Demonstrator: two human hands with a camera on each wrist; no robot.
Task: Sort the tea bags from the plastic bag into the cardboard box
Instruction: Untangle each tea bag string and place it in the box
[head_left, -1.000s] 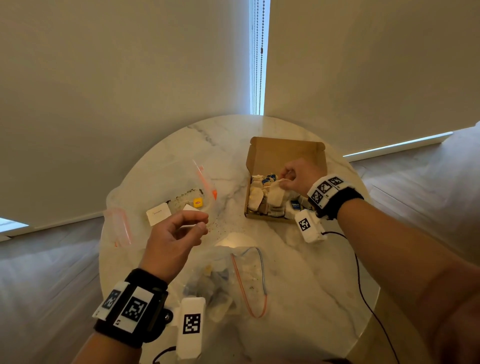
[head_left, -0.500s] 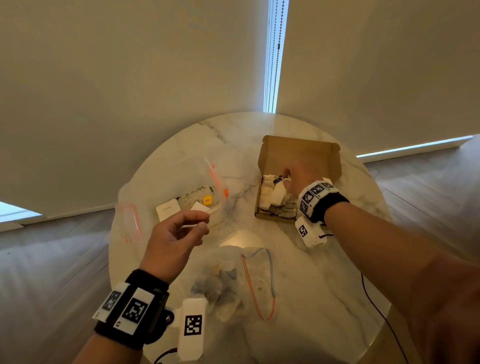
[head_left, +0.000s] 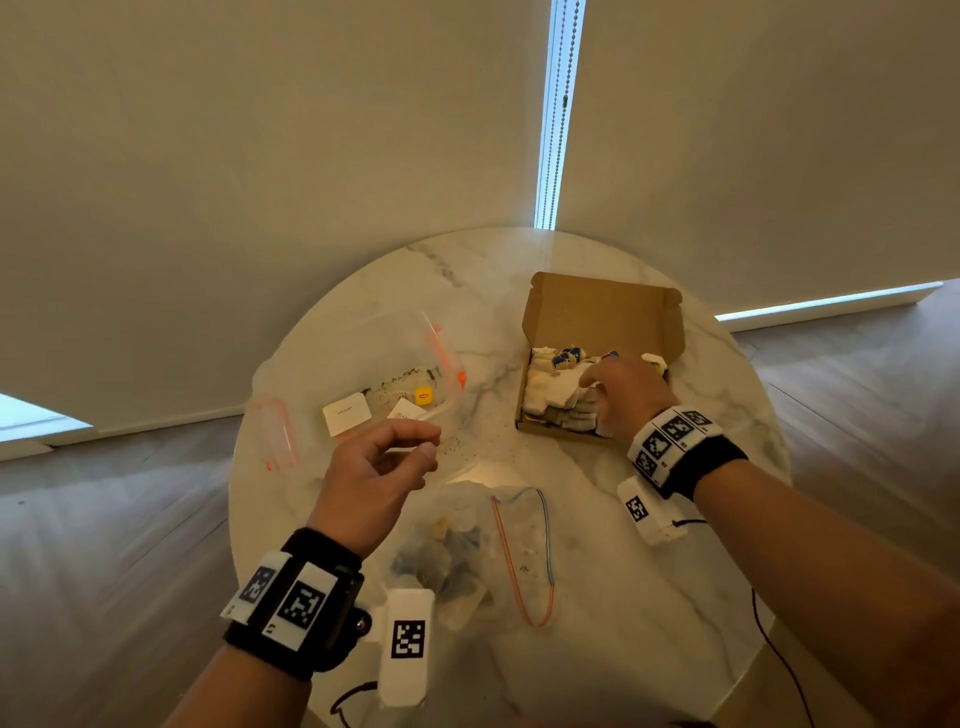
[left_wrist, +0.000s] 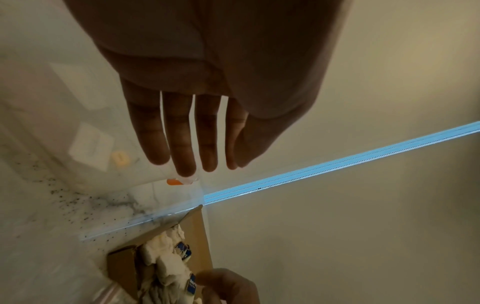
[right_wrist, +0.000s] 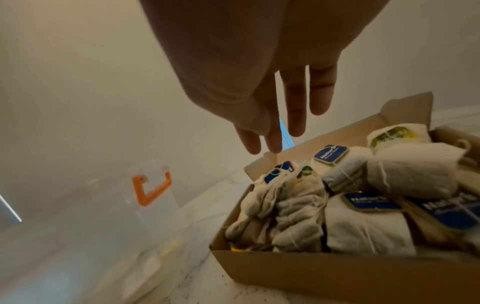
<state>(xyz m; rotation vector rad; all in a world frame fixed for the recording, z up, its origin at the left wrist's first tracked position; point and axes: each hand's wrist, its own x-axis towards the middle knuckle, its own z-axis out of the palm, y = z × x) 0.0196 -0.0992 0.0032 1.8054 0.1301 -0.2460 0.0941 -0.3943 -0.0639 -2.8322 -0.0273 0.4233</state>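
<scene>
The right hand (head_left: 626, 395) is hanging open and empty over the tea bags (right_wrist: 363, 205) in the cardboard box (head_left: 602, 312), probably having dropped one, while the left hand (head_left: 371, 467), loose and empty, is waiting above the plastic bag (head_left: 467, 551) close below it.

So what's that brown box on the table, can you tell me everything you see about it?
The cardboard box is a shallow brown mailer of plain corrugated card, lying flat on the marble table with its lid flap tilted up at the far side. It is packed with crumpled whitish tea bags, many with blue paper tags, some with green. The right hand hovers over its contents, fingers straight. Dark specks dot the table beside it.
</scene>
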